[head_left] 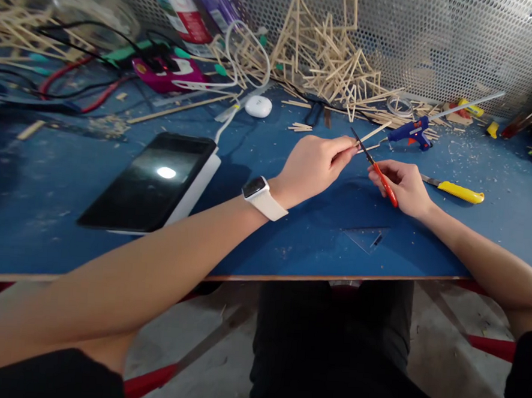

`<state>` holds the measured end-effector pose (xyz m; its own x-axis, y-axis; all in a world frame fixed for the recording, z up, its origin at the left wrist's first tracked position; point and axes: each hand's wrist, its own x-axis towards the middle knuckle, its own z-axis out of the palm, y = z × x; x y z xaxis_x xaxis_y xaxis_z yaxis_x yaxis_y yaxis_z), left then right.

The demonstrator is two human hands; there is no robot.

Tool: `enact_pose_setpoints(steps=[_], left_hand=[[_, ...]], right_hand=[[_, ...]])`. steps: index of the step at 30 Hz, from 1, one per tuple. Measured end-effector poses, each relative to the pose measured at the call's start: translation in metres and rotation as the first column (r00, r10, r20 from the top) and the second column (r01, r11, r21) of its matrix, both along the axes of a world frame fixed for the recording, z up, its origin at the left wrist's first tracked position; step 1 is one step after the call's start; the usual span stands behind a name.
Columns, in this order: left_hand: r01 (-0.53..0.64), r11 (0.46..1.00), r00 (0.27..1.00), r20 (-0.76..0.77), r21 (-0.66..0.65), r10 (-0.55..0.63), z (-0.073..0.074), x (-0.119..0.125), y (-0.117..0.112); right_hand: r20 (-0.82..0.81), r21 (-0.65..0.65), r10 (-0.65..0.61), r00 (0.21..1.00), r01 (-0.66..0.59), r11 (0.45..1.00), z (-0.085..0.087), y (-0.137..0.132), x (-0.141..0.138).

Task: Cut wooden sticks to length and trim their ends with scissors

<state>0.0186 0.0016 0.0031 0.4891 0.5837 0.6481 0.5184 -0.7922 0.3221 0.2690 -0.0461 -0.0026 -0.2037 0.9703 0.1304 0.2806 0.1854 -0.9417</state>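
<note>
My left hand, with a watch on its wrist, pinches a thin wooden stick between thumb and fingertips. Red-handled scissors with dark blades are in my right hand, whose fingers close around the handle. The blades point up and left, crossing the stick beside my left fingertips; whether they touch it I cannot tell. Just beyond lies a blue glue gun with a glue stick in its back. A yellow utility knife rests right of my right hand. Nearer me is a clear set square.
A tablet lies on the blue table at left, near a white earbud case. Behind are a heap of wooden sticks, a pink power strip with cables, and a perforated metal panel.
</note>
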Motion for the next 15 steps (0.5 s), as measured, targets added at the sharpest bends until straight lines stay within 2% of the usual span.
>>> enact_pose_setpoints(steps=[3, 5, 6, 8, 9, 10, 11, 12, 15], left_hand=[[0.029, 0.994, 0.997, 0.078, -0.107, -0.021, 0.005, 0.001, 0.000], [0.120, 0.954, 0.984, 0.158, -0.274, -0.078, 0.011, -0.001, 0.000], [0.193, 0.906, 0.972, 0.200, -0.376, -0.125, 0.015, -0.003, 0.001], [0.344, 0.758, 0.935, 0.275, -0.554, -0.223, 0.021, -0.006, 0.004], [0.397, 0.691, 0.916, 0.308, -0.604, -0.257, 0.023, -0.008, 0.005], [0.430, 0.649, 0.902, 0.333, -0.628, -0.275, 0.025, -0.009, 0.006], [0.447, 0.637, 0.893, 0.351, -0.628, -0.281, 0.026, -0.009, 0.006], [0.451, 0.648, 0.890, 0.363, -0.614, -0.276, 0.026, -0.009, 0.007], [0.422, 0.709, 0.899, 0.363, -0.565, -0.246, 0.025, -0.006, 0.005]], right_hand=[[0.075, 0.043, 0.015, 0.997, -0.018, 0.999, 0.000, 0.001, 0.003], [0.089, 0.065, 0.012, 0.996, -0.018, 0.998, 0.001, 0.001, 0.004], [0.088, 0.074, 0.011, 0.996, -0.017, 0.997, 0.001, 0.000, 0.004], [0.091, 0.093, 0.004, 0.996, -0.013, 0.996, 0.002, 0.000, 0.004], [0.097, 0.107, -0.003, 0.995, -0.007, 0.994, 0.002, -0.001, 0.003], [0.105, 0.124, -0.013, 0.994, 0.000, 0.992, 0.003, -0.001, 0.003], [0.113, 0.144, -0.023, 0.993, 0.006, 0.990, 0.003, -0.001, 0.003], [0.119, 0.162, -0.031, 0.992, 0.011, 0.987, 0.004, -0.001, 0.003], [0.124, 0.177, -0.039, 0.991, 0.017, 0.984, 0.004, -0.001, 0.003]])
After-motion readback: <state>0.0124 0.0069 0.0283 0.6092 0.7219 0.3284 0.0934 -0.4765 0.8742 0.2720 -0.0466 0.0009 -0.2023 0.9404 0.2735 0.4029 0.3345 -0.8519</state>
